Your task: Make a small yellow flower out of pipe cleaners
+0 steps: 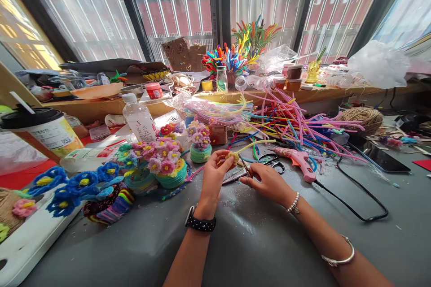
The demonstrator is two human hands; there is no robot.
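Note:
My left hand (pixel 217 168) is closed, pinching a pale yellow pipe cleaner (pixel 257 143) between thumb and fingers. Its near end is curled into a small bundle at the fingertips, while the loose length sticks out to the right. My right hand (pixel 267 184) is closed around small scissors (pixel 245 164), whose thin dark blades point up at the yellow curl; its fingers hide most of the handles. Behind and under the hands, black-handled scissors (pixel 269 160) lie on the grey table (pixel 235 251). To the right rests a pink glue gun (pixel 299 161) with a black cord.
Left of my hands stand several pots of pipe-cleaner flowers, pink (pixel 166 157) and blue (pixel 84 184). A drink cup (pixel 43 132) and a plastic bottle (pixel 138 119) are behind them. Loose pipe cleaners (pixel 296 119) pile up ahead, near a twine ball (pixel 362 121) and a phone (pixel 382 154).

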